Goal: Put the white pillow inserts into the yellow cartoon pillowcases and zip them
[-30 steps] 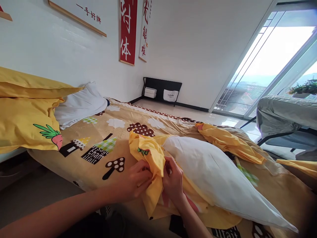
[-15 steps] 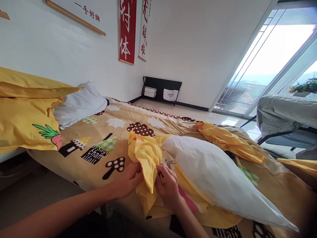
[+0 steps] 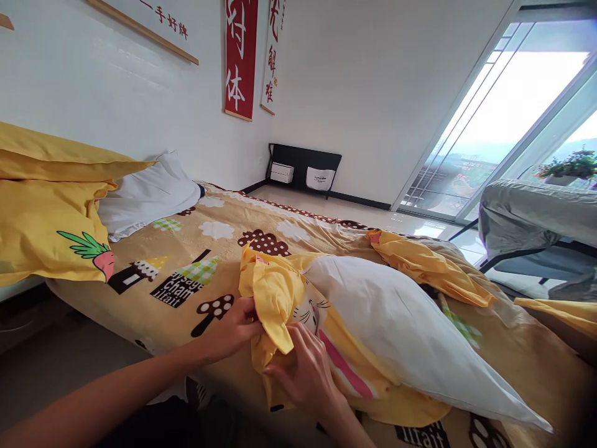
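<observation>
Person, own body, as seen from the head camera:

- Left hand (image 3: 236, 326): bare; no glove, ring or watch visible on the parts that show
- Left forearm, behind the left hand toward the lower-left corner: bare along its whole visible length; no sleeve, cuff or band in view
- Right hand (image 3: 305, 373): bare; back of hand and fingers (image 3: 311, 339) uncovered; no ring seen
- Right wrist and forearm, below the right hand toward the bottom edge: bare, no sleeve edge, bracelet or watch
- Clothing: a dark area below and between the forearms, too dim and blurred to identify
</observation>
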Tool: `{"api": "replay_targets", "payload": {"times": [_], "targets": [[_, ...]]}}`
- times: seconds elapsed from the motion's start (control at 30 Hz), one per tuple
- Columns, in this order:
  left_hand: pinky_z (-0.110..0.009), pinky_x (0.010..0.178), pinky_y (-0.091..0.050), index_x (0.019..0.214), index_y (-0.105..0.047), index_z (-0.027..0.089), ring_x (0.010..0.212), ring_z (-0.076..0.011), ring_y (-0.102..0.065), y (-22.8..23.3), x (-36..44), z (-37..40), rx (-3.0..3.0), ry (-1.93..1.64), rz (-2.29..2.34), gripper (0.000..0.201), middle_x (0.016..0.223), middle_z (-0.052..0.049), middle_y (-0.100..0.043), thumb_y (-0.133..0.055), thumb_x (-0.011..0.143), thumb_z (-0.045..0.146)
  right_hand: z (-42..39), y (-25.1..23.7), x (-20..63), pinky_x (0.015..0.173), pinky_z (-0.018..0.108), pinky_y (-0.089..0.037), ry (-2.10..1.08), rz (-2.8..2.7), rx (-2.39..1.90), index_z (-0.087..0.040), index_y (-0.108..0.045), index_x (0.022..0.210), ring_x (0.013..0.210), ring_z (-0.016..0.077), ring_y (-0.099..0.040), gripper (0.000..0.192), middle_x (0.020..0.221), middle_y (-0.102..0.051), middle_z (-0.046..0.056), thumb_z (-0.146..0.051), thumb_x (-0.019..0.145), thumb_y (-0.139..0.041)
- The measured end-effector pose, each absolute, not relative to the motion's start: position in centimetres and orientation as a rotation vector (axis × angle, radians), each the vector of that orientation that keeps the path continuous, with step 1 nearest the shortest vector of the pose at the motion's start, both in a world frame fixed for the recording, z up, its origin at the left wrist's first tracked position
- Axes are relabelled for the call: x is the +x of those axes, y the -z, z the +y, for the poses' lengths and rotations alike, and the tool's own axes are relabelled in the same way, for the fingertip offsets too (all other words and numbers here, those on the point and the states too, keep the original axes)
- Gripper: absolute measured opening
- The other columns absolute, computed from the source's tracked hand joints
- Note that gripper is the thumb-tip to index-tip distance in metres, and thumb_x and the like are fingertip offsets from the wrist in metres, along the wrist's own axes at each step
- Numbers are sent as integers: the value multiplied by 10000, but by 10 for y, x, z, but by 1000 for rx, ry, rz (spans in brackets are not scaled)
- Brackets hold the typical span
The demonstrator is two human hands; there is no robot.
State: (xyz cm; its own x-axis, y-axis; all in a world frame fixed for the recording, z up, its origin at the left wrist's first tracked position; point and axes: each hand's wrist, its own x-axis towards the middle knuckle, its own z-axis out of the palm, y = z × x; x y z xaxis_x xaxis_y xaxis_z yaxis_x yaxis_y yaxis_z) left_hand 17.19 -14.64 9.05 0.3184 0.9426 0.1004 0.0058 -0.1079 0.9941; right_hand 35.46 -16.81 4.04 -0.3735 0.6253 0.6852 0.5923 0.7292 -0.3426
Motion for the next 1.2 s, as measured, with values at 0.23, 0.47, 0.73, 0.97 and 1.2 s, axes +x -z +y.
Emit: {"api": "replay_targets", "payload": {"times": [0.23,0.47,0.73,0.97,1.2], "targets": [[-299,778,-488,752,-739,145,808,-219,-634,-91,167,-142,1261,-1167,877,294,777,-51,-716,-795,633,407,-166,-38,349,572,244,-316,203,-2106,-849,-204,-419,692,595,125,-439,265,631,-494,-8,-167,949,-469],[-250,692,-484,811,-764,167,677,-156,-620,-98,156,-140,1255,-1208,727,264,763,-44,-716,-802,677,392,-165,-31,378,556,247,-270,154,-2237,-829,-191,-429,667,576,108,-417,292,620,-481,-14,-145,955,-452],[-256,715,-510,846,-759,182,777,-202,-652,-115,140,-141,1519,-699,749,255,823,-42,-731,-793,642,331,-166,-65,405,703,249,-407,-273,-2476,-1001,-193,-541,688,714,137,-557,254,735,-604,3,-281,925,-555],[-282,762,-517,815,-738,183,782,-218,-626,-121,146,-156,1800,-628,824,151,765,-32,-710,-716,706,284,-187,-83,368,664,203,-452,-576,-2022,-843,-213,-609,926,733,108,-586,143,815,-626,5,-245,953,-473],[-239,721,-472,681,-687,203,763,-199,-570,-128,145,-156,1735,-593,831,137,734,-4,-664,-575,688,282,-190,-61,334,507,216,-375,-181,-1986,-1010,-215,-457,748,539,100,-485,224,652,-517,-40,-323,817,-641]]}}
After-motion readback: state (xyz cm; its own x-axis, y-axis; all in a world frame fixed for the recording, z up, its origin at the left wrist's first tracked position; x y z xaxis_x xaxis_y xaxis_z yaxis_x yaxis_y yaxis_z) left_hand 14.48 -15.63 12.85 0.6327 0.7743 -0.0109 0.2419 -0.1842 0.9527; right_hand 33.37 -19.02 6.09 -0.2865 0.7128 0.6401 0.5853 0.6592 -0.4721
